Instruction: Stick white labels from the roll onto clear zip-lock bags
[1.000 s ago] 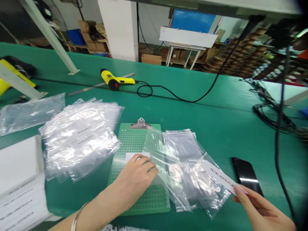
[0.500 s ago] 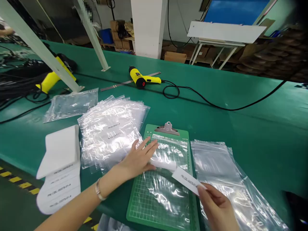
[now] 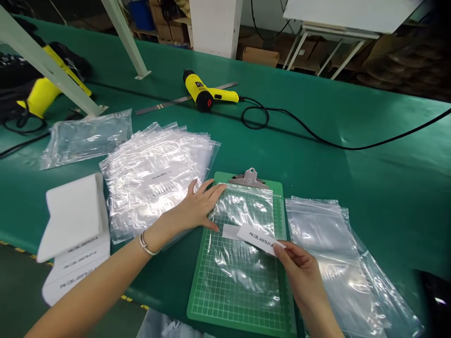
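Note:
Pinched between the thumb and fingers of my right hand (image 3: 299, 265) is a white printed label (image 3: 259, 238), held by its right end over a clear zip bag (image 3: 243, 277). That bag lies flat on a green gridded clipboard (image 3: 200, 300) with a metal clip (image 3: 249, 178) at its top. A plain white strip (image 3: 230, 232) shows at the bag's middle, partly behind the label. My left hand (image 3: 199, 204) rests with spread fingers at the bag's upper left edge. Beside it spreads a pile of clear bags (image 3: 141, 188), the top one bearing printed text.
Folded label backing (image 3: 75, 216) lies at the left. More clear bags (image 3: 313, 225) are stacked right of the clipboard. Behind are a yellow heat gun (image 3: 199, 91) with a black cord, a metal ruler (image 3: 158, 107) and flat bags (image 3: 88, 138). A white post (image 3: 123, 37) stands on the bench.
My right hand has moved the label up and left, flatter over the bag's middle. My left hand has shifted slightly left toward the bag's edge. The camera view has tilted down.

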The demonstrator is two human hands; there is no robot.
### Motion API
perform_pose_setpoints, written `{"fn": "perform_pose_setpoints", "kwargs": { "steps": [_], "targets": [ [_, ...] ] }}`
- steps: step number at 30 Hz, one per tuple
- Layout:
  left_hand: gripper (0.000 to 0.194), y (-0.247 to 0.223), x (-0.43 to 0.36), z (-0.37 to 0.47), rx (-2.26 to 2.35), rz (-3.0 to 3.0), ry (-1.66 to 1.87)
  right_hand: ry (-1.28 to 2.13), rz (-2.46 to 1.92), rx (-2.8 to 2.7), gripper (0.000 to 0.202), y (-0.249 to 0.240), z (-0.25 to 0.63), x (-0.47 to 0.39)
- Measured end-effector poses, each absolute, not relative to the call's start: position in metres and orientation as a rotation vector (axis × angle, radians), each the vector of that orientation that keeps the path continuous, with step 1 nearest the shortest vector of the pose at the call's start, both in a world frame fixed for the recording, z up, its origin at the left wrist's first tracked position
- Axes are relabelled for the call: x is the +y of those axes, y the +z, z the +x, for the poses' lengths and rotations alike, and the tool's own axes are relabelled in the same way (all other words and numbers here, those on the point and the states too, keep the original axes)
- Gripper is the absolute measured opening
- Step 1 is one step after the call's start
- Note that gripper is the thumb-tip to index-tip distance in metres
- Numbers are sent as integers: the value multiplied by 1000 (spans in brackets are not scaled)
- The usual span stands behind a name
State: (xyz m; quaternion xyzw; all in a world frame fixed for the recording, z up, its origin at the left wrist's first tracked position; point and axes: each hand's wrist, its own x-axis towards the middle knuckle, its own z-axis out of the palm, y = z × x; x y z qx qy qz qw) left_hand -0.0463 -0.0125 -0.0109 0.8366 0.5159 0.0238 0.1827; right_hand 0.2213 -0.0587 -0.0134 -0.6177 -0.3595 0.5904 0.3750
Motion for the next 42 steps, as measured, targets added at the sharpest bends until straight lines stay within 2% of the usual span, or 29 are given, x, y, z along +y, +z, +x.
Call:
{"fn": "perform_pose_setpoints", "kwargs": {
  "steps": [13,42],
  "targets": [
    [112,-20,-10,-55,1421,2407,61,1461,-1587,-937,21,-23,228,-59],
    [110,-1,-7,-43,1435,2369,-362,1389,-1655,-956,21,-19,222,-62]
  ]
}}
